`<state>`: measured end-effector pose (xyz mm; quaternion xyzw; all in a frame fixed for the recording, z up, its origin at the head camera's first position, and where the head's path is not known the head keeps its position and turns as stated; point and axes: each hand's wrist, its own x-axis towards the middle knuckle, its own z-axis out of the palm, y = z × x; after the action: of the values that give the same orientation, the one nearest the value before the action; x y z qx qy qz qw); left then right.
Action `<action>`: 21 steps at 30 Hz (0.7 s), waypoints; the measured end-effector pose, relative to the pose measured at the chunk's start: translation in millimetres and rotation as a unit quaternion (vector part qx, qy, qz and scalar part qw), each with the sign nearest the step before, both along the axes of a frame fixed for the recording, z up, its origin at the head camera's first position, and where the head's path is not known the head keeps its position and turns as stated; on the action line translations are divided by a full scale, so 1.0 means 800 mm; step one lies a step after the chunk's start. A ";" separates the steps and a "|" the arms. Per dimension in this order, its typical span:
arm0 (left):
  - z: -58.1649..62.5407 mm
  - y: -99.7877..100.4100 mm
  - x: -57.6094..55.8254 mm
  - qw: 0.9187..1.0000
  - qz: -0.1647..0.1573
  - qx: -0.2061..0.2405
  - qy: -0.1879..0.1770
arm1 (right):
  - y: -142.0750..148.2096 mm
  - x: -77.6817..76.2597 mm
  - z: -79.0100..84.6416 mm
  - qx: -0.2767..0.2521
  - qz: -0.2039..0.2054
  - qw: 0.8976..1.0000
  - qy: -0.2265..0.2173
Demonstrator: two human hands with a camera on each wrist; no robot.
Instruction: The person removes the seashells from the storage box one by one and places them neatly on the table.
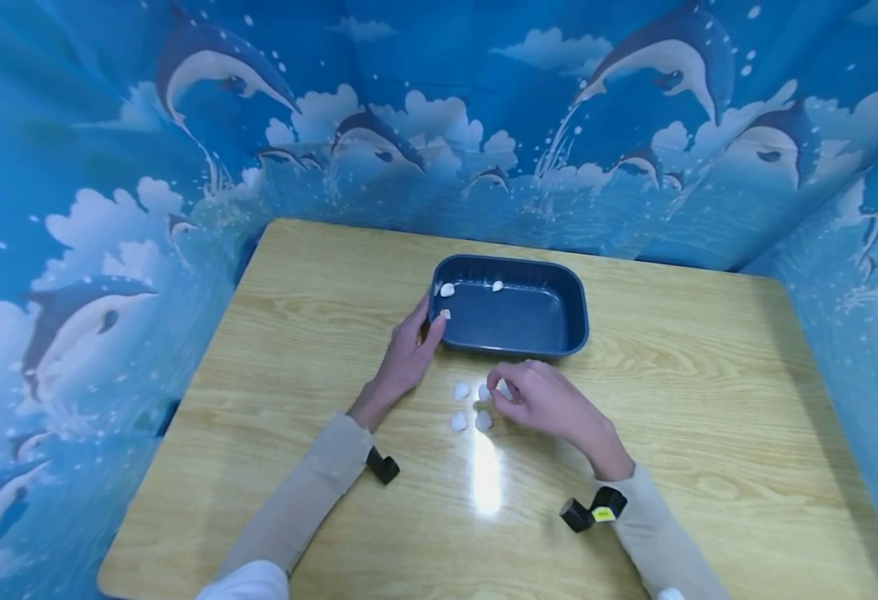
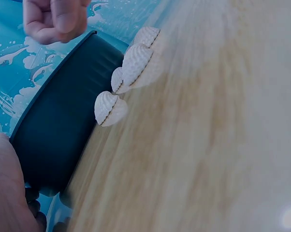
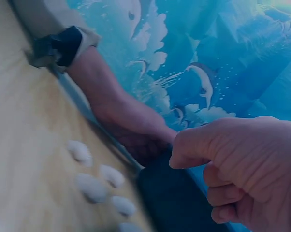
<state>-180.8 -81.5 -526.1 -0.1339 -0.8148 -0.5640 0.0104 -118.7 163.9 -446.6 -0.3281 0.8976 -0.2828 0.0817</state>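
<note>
My left hand (image 1: 407, 354) holds the left side of a dark blue plastic basin (image 1: 512, 346), thumb at its front left corner. Inside the basin lie three small white shells, one a seashell (image 1: 497, 286) near the back wall. Several ribbed white seashells (image 2: 137, 64) rest on the table before the basin. Just over the right end of that group is my right hand (image 1: 544, 400), its fingers curled and its thumb and index finger bent toward each other. No shell shows in its grasp in the right wrist view, where the knuckles (image 3: 252, 164) fill the right side.
The wood-grain table (image 1: 709, 400) has its back edge against a blue cloth backdrop (image 1: 439, 200) printed with dolphins. A bright light reflection (image 1: 486, 475) lies on the table between the forearms. Black wrist cameras (image 1: 384, 467) are strapped at both sleeves.
</note>
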 end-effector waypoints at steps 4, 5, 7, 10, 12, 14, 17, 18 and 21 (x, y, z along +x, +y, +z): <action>0.000 0.000 0.000 1.000 -0.003 0.000 -0.001 | 0.002 -0.015 0.012 -0.016 0.000 0.999 0.029; 0.000 0.000 0.000 1.000 -0.004 -0.001 -0.001 | 0.002 -0.019 0.014 -0.021 0.000 0.999 0.034; 0.000 0.000 0.000 1.000 -0.003 0.000 0.000 | 0.003 -0.030 0.019 -0.031 0.002 0.999 0.036; -0.001 -0.001 0.000 1.000 -0.003 0.003 0.001 | 0.003 -0.048 0.026 -0.034 0.004 0.999 0.030; -0.001 -0.001 0.000 1.000 -0.003 0.005 0.001 | 0.002 -0.062 0.029 -0.030 0.006 0.999 0.026; -0.001 -0.001 0.000 1.000 -0.003 0.004 0.001 | -0.001 -0.076 0.031 -0.022 0.007 0.999 0.023; -0.001 -0.001 0.000 1.000 -0.003 0.003 0.001 | -0.006 -0.098 0.031 -0.003 0.006 1.000 0.015; -0.001 -0.001 -0.001 1.000 -0.004 0.004 -0.001 | -0.008 -0.104 0.030 0.004 0.004 1.000 0.009; 0.000 -0.001 -0.001 1.000 -0.006 0.004 -0.005 | -0.014 -0.123 0.025 0.026 0.001 1.000 -0.005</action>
<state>-181.8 -82.2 -526.3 -0.1364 -0.8119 -0.5676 0.0036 -217.1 152.3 -426.2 -0.3256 0.9039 -0.2606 0.0947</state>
